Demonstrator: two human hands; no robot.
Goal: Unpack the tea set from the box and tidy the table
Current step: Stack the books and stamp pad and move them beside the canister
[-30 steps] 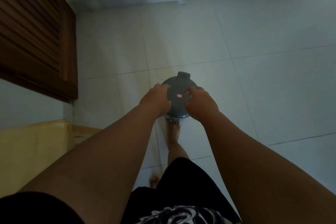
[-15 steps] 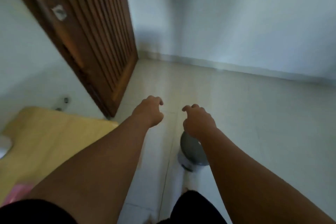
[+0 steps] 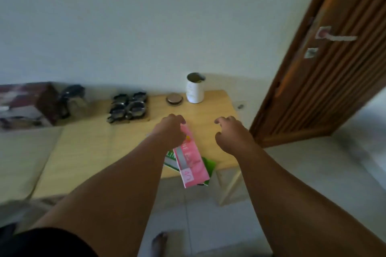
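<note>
My left hand (image 3: 170, 129) curls loosely over the far end of the pink packet (image 3: 190, 164); I cannot tell whether it grips. My right hand (image 3: 230, 131) hovers half-curled and empty over the table (image 3: 83, 152).

I log, on the wooden table (image 3: 83, 152): cup tray (image 3: 128, 107) far left; round lid (image 3: 174, 99) beside white canister (image 3: 195, 89), far; pink packet (image 3: 191, 165) atop green packet (image 3: 210, 165), overhanging near edge. Left hand (image 3: 170, 131), right hand (image 3: 230, 133) loosely curled above.

the table (image 3: 83, 152) is pale yellow with faint wood grain. the upper packet (image 3: 191, 159) is pink with a grey band, the lower packet (image 3: 210, 166) green and white. the can (image 3: 195, 91) is white, the round lid (image 3: 174, 99) brown, the cups (image 3: 128, 106) dark, the box (image 3: 25, 99) dark red, the ribbed door (image 3: 334, 81) brown.
</note>
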